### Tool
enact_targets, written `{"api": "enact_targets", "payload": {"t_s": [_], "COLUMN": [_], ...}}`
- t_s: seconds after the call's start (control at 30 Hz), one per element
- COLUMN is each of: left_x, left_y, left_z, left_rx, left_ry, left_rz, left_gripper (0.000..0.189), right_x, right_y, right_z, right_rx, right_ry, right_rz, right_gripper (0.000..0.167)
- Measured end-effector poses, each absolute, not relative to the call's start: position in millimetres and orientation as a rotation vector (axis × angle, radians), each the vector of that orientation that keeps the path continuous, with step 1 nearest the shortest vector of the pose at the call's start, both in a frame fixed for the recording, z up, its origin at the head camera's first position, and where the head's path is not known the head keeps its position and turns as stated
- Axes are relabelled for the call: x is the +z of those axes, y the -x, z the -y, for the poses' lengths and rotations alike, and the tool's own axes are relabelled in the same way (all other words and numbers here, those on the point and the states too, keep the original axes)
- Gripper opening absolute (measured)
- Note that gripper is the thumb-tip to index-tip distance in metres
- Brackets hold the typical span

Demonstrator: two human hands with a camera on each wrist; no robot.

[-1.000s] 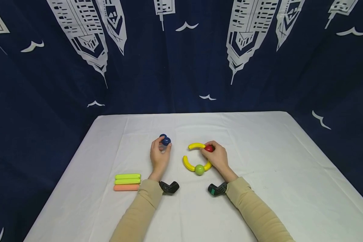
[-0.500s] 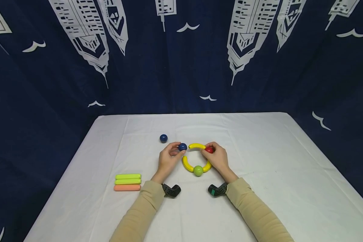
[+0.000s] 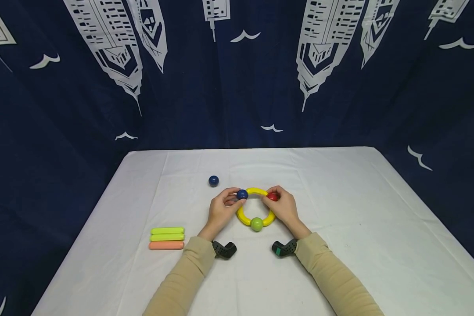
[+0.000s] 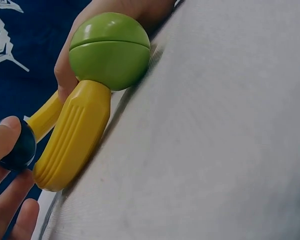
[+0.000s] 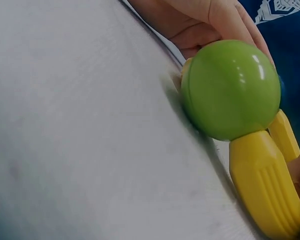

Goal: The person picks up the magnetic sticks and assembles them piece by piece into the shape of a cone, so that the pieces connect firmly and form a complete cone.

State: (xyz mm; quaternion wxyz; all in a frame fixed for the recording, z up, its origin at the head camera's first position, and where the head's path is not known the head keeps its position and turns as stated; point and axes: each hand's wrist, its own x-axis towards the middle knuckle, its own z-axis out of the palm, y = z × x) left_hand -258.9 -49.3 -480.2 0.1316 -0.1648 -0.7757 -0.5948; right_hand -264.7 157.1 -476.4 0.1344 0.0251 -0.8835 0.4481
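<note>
Between thumb and fingers my left hand (image 3: 222, 208) pinches a dark blue ball (image 3: 242, 194) at the left of a ring of curved yellow rods. My right hand (image 3: 282, 205) grips a red ball (image 3: 273, 196) at the ring's right, partly covered by the fingers. A curved yellow rod (image 3: 256, 191) spans the far side between both balls. On the near side a green ball (image 3: 256, 224) joins two more yellow rods; the left of these, a ribbed yellow rod (image 4: 75, 135), ends right by the blue ball in the left wrist view.
A second blue ball (image 3: 213, 181) lies beyond the left hand. Left of the forearm are two lime-green straight rods (image 3: 167, 233) and an orange rod (image 3: 166, 245), side by side on the white table (image 3: 339, 197). A dark blue patterned curtain (image 3: 221, 87) hangs behind.
My left hand has carried one blue ball rightward from beside the other blue ball to the ring's gap. The near green ball and rods have shifted slightly left. The right hand stays on the red ball.
</note>
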Motion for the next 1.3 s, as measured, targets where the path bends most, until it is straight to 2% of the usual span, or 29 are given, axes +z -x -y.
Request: {"api": "enact_targets", "payload": {"t_s": [0.27,0.57,0.77,1.03,1.3], "left_x": [-477.7,-477.5,-477.7,-476.1,-476.2], "left_y": [257.0,255.3,254.3,250.7,249.7], "left_z": [49.8,50.6,51.3,49.6,48.2], "left_rx": [-1.682,-1.602,-1.432,-1.117,-1.146], "left_ry": [0.495,0.479,0.363,0.344,0.335], "left_rz": [2.277,2.351,2.483,2.690,2.601], "left_gripper": [0.036,0.040,0.047,0.041,0.020], "right_x": [-474.5,-473.4,-474.0,-475.0,-475.0], "right_y": [263.0,262.9,263.2,263.1,262.8], "right_z": [-156.1,-156.6,-156.1,-156.2,-155.6], "right_rx": [1.379,1.377,1.350,1.360,1.371], "right_ry": [-0.258,-0.242,-0.215,-0.179,-0.163], "right_rz": [2.524,2.538,2.535,2.527,2.518], "right_gripper": [0.037,0.029,0.027,0.027,0.025]}}
